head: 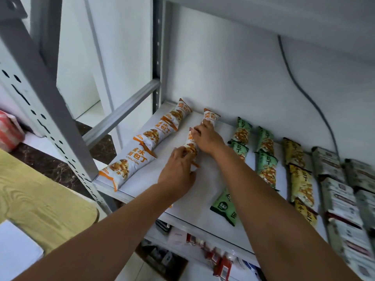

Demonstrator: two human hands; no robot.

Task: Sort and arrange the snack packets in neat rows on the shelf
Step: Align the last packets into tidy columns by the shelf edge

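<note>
On the white shelf [205, 185] a row of several orange-and-white crouton packets [150, 138] runs along the left side. A second row has two more orange packets. My left hand [178, 169] pinches the near end of the nearer orange packet [191, 146]. My right hand [207, 138] rests with its fingers on that packet's far end and on the bottom of the far orange packet [211, 115]. To the right lie rows of green packets [265, 159], yellow packets [300, 179] and grey-white packets [341, 199].
One green packet [225, 207] lies askew near the shelf's front edge, under my right forearm. A grey perforated upright [50, 110] stands at the left front corner. A grey cable [304, 92] hangs down the back wall. A lower shelf [203, 246] holds red items.
</note>
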